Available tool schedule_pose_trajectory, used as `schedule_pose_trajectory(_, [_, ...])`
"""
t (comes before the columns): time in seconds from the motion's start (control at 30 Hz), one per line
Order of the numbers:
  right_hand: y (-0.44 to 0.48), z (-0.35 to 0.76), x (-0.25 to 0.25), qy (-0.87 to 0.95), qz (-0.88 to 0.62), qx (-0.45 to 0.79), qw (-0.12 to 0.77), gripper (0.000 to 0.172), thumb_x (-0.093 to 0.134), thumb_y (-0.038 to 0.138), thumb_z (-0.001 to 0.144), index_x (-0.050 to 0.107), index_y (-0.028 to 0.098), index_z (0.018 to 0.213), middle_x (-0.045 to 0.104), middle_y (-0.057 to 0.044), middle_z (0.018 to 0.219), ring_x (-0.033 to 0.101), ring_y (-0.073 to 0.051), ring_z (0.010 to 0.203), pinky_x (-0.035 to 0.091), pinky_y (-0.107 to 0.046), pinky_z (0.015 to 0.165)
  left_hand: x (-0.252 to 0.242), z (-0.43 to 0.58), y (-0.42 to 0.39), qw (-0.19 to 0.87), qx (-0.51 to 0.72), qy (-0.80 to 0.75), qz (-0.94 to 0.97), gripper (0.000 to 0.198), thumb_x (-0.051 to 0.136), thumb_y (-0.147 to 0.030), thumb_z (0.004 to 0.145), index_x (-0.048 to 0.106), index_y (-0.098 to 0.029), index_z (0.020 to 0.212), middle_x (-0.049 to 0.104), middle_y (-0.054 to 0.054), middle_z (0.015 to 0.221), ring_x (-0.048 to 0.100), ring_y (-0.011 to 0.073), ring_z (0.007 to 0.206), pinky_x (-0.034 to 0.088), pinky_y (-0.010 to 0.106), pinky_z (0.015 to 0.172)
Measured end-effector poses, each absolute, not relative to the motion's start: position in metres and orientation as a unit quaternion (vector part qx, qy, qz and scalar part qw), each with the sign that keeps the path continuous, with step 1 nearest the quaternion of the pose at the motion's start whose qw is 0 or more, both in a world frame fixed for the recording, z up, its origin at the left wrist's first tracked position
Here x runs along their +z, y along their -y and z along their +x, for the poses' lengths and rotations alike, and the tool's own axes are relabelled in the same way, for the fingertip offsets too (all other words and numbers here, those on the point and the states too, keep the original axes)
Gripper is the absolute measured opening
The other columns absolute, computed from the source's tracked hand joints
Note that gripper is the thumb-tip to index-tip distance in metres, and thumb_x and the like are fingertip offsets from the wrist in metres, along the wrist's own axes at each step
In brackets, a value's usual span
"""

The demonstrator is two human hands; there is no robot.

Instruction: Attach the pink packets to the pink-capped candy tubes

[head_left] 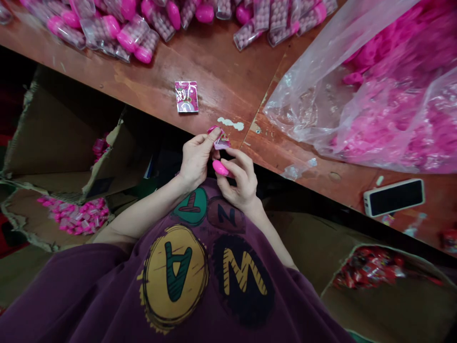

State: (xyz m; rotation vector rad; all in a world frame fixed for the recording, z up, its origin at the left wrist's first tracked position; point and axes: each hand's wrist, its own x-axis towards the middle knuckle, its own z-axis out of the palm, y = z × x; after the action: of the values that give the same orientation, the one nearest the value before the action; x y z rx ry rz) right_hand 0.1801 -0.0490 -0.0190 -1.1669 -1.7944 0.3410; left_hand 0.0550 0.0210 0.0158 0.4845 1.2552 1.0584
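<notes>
The left hand is pinching a crumpled pink printed sachet between thumb and fingers at the near edge of the wooden table. The right hand is holding a glossy pink oval cap between thumb and fingers, while its index fingertip is meeting the sachet's lower end. Whether anything is joined to the cap behind the fingers, I cannot tell. The cap is sitting just off the near edge, its long axis running roughly parallel to that edge and its rounded end pointing toward the left hand. The sachet's longer direction is slanting down toward the right hand.

Close to the near edge, a flat pink sachet is lying printed side up. Farther in, bead-filled clear tubes with pink caps are lying heaped, pointing various ways. Toward the right, a translucent plastic bag is holding pink pieces.
</notes>
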Motion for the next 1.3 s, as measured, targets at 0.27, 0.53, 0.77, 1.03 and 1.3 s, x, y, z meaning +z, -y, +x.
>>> schedule_pose_trajectory(0.27, [0.043, 0.189, -0.024, 0.745, -0.467, 0.150, 0.452, 0.039, 0.063, 0.021, 0.100, 0.060, 0.028, 0.138, 0.072, -0.013, 0.140, 0.073, -0.028, 0.127, 0.066, -0.051, 0.102, 0.017, 0.054, -0.020, 0.678, 0.462, -0.529, 0.219, 0.039, 0.083, -0.050, 0.087, 0.069, -0.018, 0.070, 0.067, -0.001, 0.070, 0.062, 0.0099, 0.065, 0.049, 0.025, 0.066])
schedule_pose_trajectory(0.53, [0.054, 0.182, -0.024, 0.503, -0.560, 0.329, 0.570, 0.029, 0.069, 0.034, 0.100, 0.059, 0.027, 0.125, 0.076, -0.001, 0.101, 0.074, -0.011, 0.074, 0.063, -0.022, 0.066, 0.013, 0.045, -0.023, 0.697, 0.440, -0.494, 0.277, 0.042, 0.081, -0.055, 0.088, 0.067, -0.020, 0.069, 0.064, 0.000, 0.062, 0.058, 0.0099, 0.057, 0.047, 0.025, 0.059])
schedule_pose_trajectory(0.77, [0.038, 0.191, -0.031, 0.399, -0.542, 0.429, 0.602, 0.031, 0.070, 0.044, 0.097, 0.058, 0.028, 0.122, 0.065, 0.004, 0.088, 0.063, -0.008, 0.063, 0.057, -0.020, 0.057, 0.010, 0.049, -0.022, 0.726, 0.428, -0.492, 0.219, 0.034, 0.083, -0.043, 0.088, 0.068, -0.018, 0.071, 0.064, -0.001, 0.063, 0.058, 0.0083, 0.057, 0.048, 0.024, 0.059])
schedule_pose_trajectory(1.03, [0.042, 0.184, 0.004, 0.305, -0.477, 0.567, 0.599, 0.026, 0.065, 0.042, 0.101, 0.051, 0.027, 0.116, 0.070, 0.002, 0.093, 0.064, -0.009, 0.064, 0.056, -0.024, 0.060, 0.008, 0.050, -0.021, 0.729, 0.453, -0.487, 0.163, 0.035, 0.085, -0.044, 0.087, 0.068, -0.016, 0.074, 0.066, -0.001, 0.067, 0.057, 0.0058, 0.055, 0.048, 0.020, 0.058])
schedule_pose_trajectory(1.3, [0.058, 0.168, 0.014, 0.256, -0.484, 0.626, 0.555, 0.030, 0.067, 0.047, 0.100, 0.049, 0.025, 0.110, 0.070, 0.006, 0.077, 0.053, -0.005, 0.046, 0.038, -0.018, 0.044, 0.012, 0.051, -0.019, 0.718, 0.455, -0.499, 0.171, 0.036, 0.082, -0.045, 0.089, 0.067, -0.017, 0.073, 0.063, -0.002, 0.063, 0.057, 0.0065, 0.055, 0.048, 0.021, 0.060])
